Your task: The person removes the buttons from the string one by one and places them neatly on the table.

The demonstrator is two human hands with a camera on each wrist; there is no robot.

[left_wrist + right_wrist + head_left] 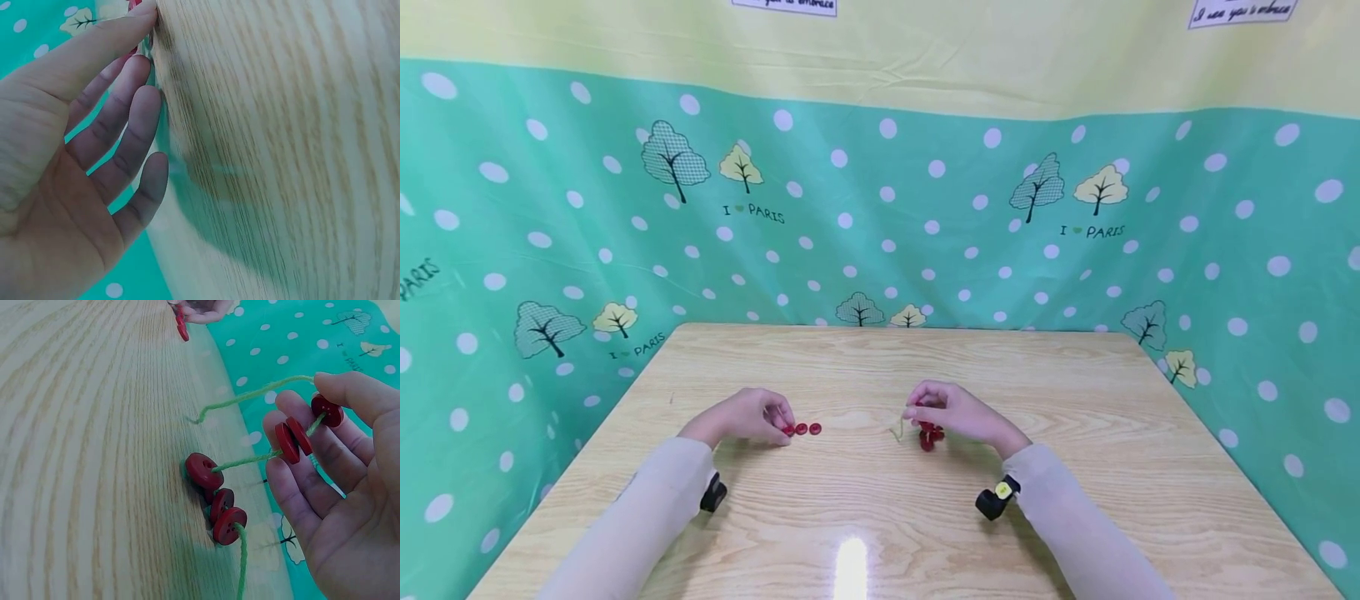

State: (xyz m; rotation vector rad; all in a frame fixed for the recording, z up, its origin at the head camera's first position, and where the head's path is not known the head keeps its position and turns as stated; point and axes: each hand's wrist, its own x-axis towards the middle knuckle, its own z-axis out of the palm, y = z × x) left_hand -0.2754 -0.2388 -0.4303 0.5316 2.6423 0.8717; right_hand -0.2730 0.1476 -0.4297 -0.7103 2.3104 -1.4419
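Observation:
Three red buttons lie in a short row on the wooden table at centre left. The left hand has its thumb and a finger around the leftmost one; in the left wrist view that button is mostly hidden behind the thumb. Between thumb and forefinger, the right hand pinches a green string near a threaded red button. Two more buttons hang on the string by its fingers. Lower down, several threaded buttons rest on the table. A loose string end trails to the left.
The light wooden table reaches back to a green dotted curtain with printed trees. Black wrist straps with cameras sit at both sleeves. A bright reflection shows at the table's near side.

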